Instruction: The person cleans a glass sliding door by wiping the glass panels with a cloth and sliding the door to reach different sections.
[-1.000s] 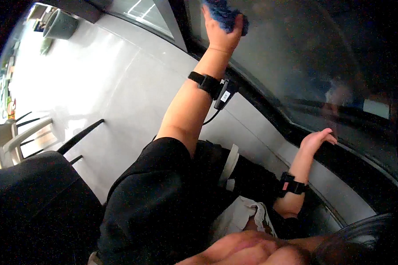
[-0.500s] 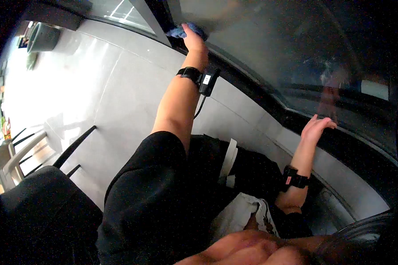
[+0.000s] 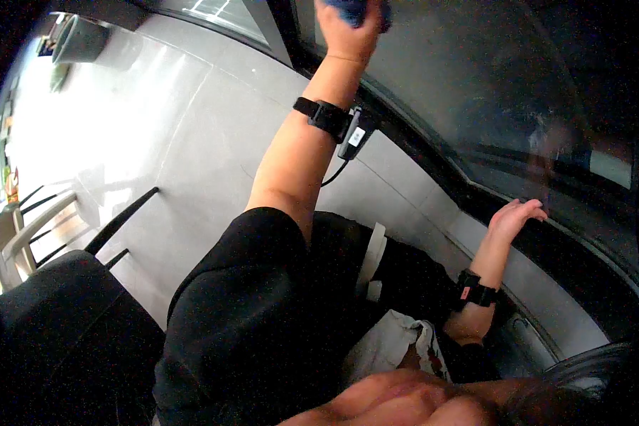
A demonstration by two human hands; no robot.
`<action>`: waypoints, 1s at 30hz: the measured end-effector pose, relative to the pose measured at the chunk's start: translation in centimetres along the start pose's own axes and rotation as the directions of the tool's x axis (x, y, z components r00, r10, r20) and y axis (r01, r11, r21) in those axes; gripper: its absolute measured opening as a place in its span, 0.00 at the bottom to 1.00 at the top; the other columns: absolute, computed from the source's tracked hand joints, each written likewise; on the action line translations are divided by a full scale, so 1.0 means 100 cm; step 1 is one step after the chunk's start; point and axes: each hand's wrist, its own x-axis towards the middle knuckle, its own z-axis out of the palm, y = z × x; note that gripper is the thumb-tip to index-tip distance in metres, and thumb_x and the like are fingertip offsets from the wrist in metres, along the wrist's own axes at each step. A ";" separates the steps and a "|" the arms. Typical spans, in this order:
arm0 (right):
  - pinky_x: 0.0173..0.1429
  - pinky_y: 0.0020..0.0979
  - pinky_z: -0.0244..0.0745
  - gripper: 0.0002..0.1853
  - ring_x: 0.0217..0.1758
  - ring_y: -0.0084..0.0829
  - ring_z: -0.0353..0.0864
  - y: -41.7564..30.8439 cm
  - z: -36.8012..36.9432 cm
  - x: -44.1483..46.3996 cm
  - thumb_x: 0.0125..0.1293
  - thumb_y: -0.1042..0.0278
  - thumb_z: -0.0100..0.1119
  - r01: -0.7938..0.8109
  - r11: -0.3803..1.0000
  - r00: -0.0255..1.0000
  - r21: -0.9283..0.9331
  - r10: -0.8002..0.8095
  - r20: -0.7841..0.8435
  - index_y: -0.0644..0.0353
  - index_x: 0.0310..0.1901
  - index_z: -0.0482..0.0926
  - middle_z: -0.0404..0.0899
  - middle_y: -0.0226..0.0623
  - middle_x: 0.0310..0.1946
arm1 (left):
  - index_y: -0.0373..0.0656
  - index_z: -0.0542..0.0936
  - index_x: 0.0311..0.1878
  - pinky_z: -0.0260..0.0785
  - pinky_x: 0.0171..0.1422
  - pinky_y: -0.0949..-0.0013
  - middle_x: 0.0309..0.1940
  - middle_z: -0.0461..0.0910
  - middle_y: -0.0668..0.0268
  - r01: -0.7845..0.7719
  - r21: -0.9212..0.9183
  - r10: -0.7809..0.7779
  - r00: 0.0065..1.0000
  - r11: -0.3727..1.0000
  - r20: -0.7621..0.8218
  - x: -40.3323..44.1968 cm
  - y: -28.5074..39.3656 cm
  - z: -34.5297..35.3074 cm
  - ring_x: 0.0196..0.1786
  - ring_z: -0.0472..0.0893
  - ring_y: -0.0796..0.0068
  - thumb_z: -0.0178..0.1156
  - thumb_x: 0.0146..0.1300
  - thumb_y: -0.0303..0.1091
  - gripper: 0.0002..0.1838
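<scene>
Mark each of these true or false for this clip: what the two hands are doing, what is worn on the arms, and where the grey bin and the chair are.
1. The left hand grips a blue cloth. True.
2. The right hand is clenched in a fist. False: its fingers are extended.
3. Each forearm has a black strap around it. True.
4. The grey bin is at the lower right of the view. False: it is at the upper left.
5. A light-coloured chair is at the left of the view. True.
</scene>
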 end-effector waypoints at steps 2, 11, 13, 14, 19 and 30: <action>0.73 0.44 0.21 0.44 0.73 0.32 0.18 -0.005 0.004 -0.003 0.65 0.36 0.36 -0.003 1.000 1.000 0.024 0.004 -0.007 0.45 0.67 0.20 0.10 0.28 0.69 | 0.36 0.74 0.44 0.68 0.42 0.65 0.32 0.77 0.62 0.432 -0.220 -0.421 0.902 0.875 0.095 -0.024 -0.021 -0.007 0.35 0.76 0.66 0.57 0.58 0.32 0.12; 0.73 0.47 0.23 0.45 0.73 0.30 0.18 0.003 -0.001 0.002 0.63 0.35 0.40 0.024 0.998 1.000 0.061 -0.024 0.007 0.40 0.67 0.21 0.11 0.25 0.69 | 0.32 0.67 0.52 0.62 0.57 0.68 0.48 0.74 0.55 0.714 -0.346 -0.777 0.624 0.609 -0.079 -0.095 -0.084 -0.012 0.50 0.73 0.64 0.56 0.61 0.47 0.27; 0.73 0.47 0.25 0.46 0.73 0.29 0.18 0.007 -0.003 0.002 0.63 0.35 0.41 0.036 0.996 0.998 0.088 -0.040 0.039 0.38 0.68 0.22 0.12 0.24 0.69 | 0.31 0.67 0.54 0.61 0.58 0.67 0.50 0.73 0.55 0.779 -0.310 -0.830 0.553 0.545 -0.069 -0.109 -0.095 -0.017 0.51 0.73 0.63 0.54 0.62 0.49 0.28; 0.73 0.47 0.24 0.46 0.73 0.29 0.18 0.007 -0.005 0.002 0.63 0.35 0.41 0.033 0.995 0.999 0.092 -0.036 0.033 0.38 0.68 0.22 0.12 0.23 0.69 | 0.31 0.66 0.55 0.61 0.58 0.67 0.51 0.73 0.54 0.791 -0.296 -0.836 0.546 0.536 -0.055 -0.114 -0.098 -0.020 0.51 0.73 0.62 0.53 0.63 0.50 0.29; 0.72 0.49 0.20 0.51 0.73 0.28 0.13 0.001 -0.017 -0.004 0.59 0.30 0.39 0.006 0.999 0.988 0.042 -0.012 0.153 0.40 0.65 0.14 0.07 0.22 0.67 | 0.30 0.64 0.59 0.60 0.59 0.67 0.55 0.71 0.52 0.889 -0.196 -0.907 0.422 0.413 0.001 -0.121 -0.104 -0.028 0.55 0.72 0.58 0.48 0.64 0.55 0.35; 0.72 0.49 0.19 0.49 0.72 0.27 0.11 0.003 -0.012 -0.001 0.60 0.31 0.39 0.035 0.999 0.984 0.029 -0.039 0.172 0.40 0.65 0.15 0.06 0.22 0.67 | 0.30 0.60 0.64 0.55 0.64 0.59 0.63 0.63 0.52 0.930 -0.202 -0.939 -0.263 -0.309 0.223 -0.180 -0.052 -0.009 0.63 0.64 0.54 0.38 0.58 0.71 0.48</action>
